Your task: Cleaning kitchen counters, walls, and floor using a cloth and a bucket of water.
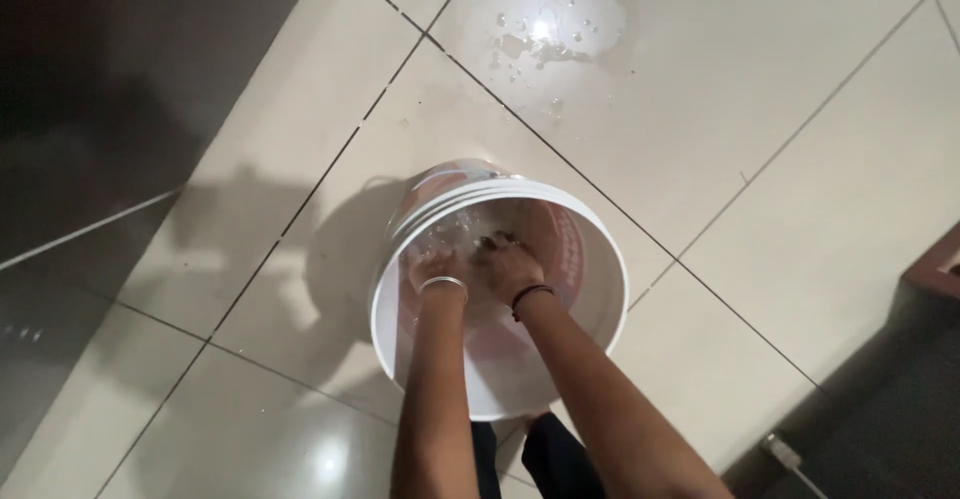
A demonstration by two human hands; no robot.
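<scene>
A white plastic bucket (598, 249) stands on the tiled floor, with water in its bottom. Both my arms reach down into it. My left hand (432, 267), with a silver bangle on the wrist, is in the water at the bucket's far left side. My right hand (508, 265), with a dark band on the wrist, is beside it, fingers curled around something dark and wet that is too blurred to name. The fingers of both hands are partly hidden by the water and splashes.
Cream floor tiles (760, 89) with dark grout lines surround the bucket. A puddle of water (545, 39) shines on the tile beyond it. A dark wall (90, 89) lies at the left, a dark mat (890, 409) at the lower right.
</scene>
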